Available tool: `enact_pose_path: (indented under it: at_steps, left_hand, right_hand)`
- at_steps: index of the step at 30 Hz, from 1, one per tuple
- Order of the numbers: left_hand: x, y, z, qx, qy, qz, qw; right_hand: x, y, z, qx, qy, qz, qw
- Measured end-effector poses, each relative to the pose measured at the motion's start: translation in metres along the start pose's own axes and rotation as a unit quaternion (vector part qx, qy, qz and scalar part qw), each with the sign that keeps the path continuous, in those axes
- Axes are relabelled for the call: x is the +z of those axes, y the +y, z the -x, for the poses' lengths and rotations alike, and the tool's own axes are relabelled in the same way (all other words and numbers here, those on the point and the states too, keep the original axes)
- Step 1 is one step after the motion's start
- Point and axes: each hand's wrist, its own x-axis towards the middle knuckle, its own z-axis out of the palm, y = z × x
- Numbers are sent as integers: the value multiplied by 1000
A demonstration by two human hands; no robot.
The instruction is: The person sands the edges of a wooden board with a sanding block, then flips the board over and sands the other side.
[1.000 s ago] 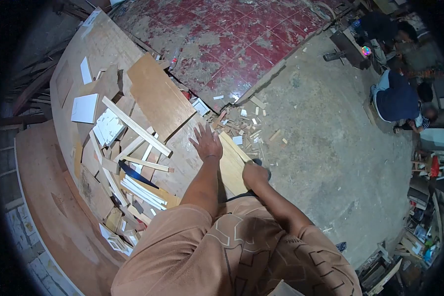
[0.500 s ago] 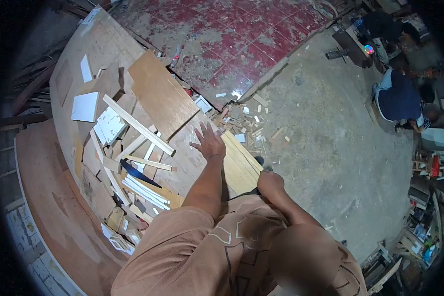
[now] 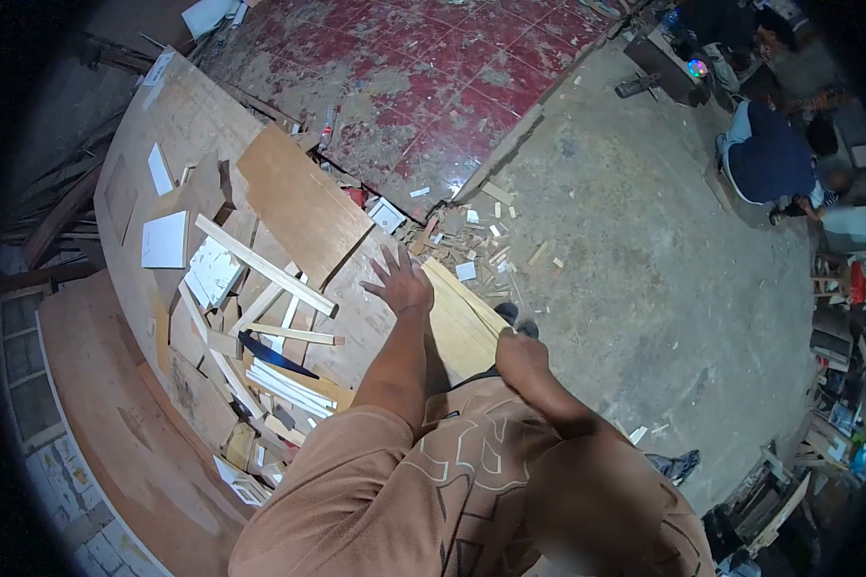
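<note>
My left hand [image 3: 403, 283] has its fingers spread and reaches over the worktable [image 3: 356, 346], beside the upper left edge of a pale wooden board [image 3: 457, 332]. Thin strips lie along the board's right edge. My right hand [image 3: 522, 358] is closed at the board's lower right corner, close to my body; what its fingers hold, if anything, is hidden. A brown plywood sheet [image 3: 303, 202] lies beyond my left hand. To the left are long wood strips [image 3: 265, 264] and a handsaw with a dark blue blade [image 3: 277, 356].
White-faced offcuts [image 3: 165, 239] and white strips [image 3: 289, 387] lie on the table. Wood scraps [image 3: 496, 250] litter the concrete floor beyond the board. A person in dark blue [image 3: 768, 159] sits at the far right, near piled materials.
The view has shifted slightly, with the table and floor displaced in it. Both hands keep nearly the same places by the board, left still spread and right still closed.
</note>
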Motion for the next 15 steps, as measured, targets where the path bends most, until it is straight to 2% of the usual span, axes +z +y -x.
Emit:
enact_pose_path:
  at_steps: [2,4,5,8,12,13,15]
  left_hand:
    - [5,-3,4,0,-8,-22,1000]
    - [10,-6,0,35,15,-27,999]
    - [13,-7,-1,36,14,-25,999]
    - [13,-7,0,52,31,16,998]
    - [4,-1,0,1,15,20,1000]
    - [5,-1,-2,-27,16,26,999]
    - [6,-2,-2,-34,8,25,999]
  right_hand:
    - [-10,-2,26,14,-3,-7,1000]
    - [-25,-3,41,40,-74,-26,996]
    - [-25,-3,40,42,-74,-25,996]
    - [-13,-10,23,-1,-49,-35,998]
    - [51,-7,-46,-10,26,-20,999]
    - [55,-9,-53,-5,55,-26,998]
    - [56,5,-38,-3,46,-24,999]
